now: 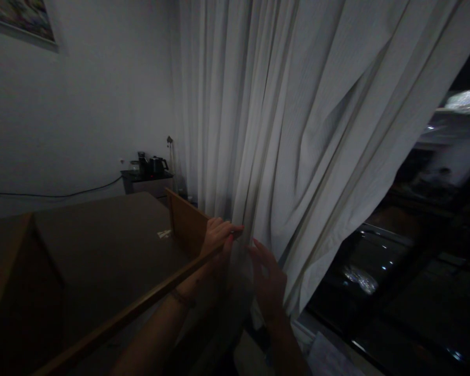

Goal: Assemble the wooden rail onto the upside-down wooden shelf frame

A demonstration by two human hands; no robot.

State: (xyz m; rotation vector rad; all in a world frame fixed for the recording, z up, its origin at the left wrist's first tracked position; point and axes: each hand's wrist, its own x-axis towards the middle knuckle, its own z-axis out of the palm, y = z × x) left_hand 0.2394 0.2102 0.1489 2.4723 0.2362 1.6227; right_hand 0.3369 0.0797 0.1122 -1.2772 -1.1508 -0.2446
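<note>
My left hand (218,237) is closed over the corner of a wooden open-topped frame (141,308), where its long front rail meets the far panel. The fingers, with red nails, point right toward a long white curtain (282,130). My right hand (269,279) is raised just right of that corner, in front of the curtain. Its fingers are curved, with a gap between them and nothing visible inside. The frame's left panel (19,282) rises in the near left. Dim light hides the frame's underside and parts of both hands.
A brown flat surface (113,219) spreads behind the rail, with a small pale scrap (164,234) on it. In the far corner, a small dark stand (147,176) holds a black kettle (156,165). A cable (62,196) runs along the wall. Dark reflective glass (399,261) is at right.
</note>
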